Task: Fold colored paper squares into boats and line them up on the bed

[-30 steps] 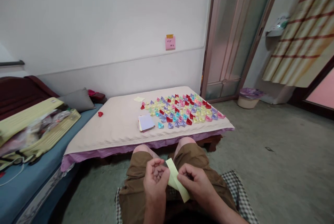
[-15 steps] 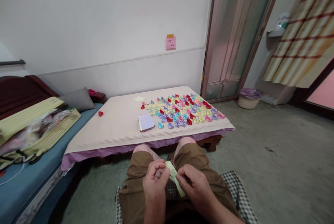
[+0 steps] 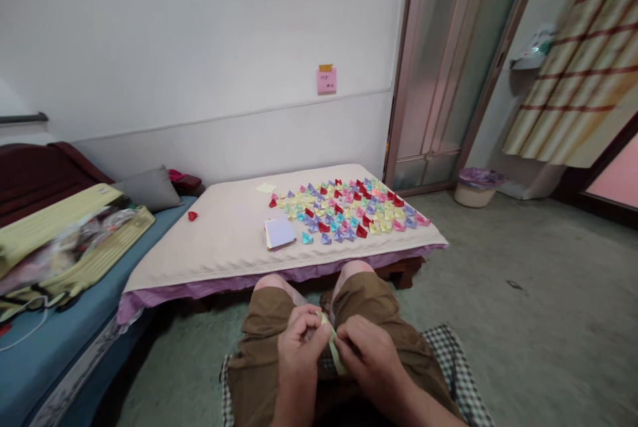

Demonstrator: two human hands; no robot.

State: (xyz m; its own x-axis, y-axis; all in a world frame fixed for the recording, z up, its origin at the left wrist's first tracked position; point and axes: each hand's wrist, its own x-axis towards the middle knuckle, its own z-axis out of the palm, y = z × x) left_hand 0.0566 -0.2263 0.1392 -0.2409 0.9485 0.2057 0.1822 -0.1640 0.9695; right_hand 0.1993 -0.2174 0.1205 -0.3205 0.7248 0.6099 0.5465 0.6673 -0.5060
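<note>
A folded strip of pale yellow-green paper (image 3: 333, 349) is held above my lap. My left hand (image 3: 300, 344) pinches its upper left end between thumb and fingers. My right hand (image 3: 366, 354) grips its right edge, the fingers curled in. Part of the paper is hidden behind my fingers. On the covered table in front of my knees stand many small folded paper boats (image 3: 343, 211) in red, yellow, purple, pink and blue. To their left lies a stack of coloured paper sheets (image 3: 280, 233) with a purple one on top.
The low table (image 3: 219, 228) wears a cream cloth. A red folded paper piece (image 3: 192, 216) lies at its left, a pale yellow sheet (image 3: 266, 188) at its back. A blue-covered bed (image 3: 100, 311) flanks the left; a lined bin (image 3: 477, 186) stands right on the floor.
My left hand has shifted slightly right, nearer my right hand. The paper strip has turned and looks narrower, with more of it covered by my fingers. The table's things have not moved.
</note>
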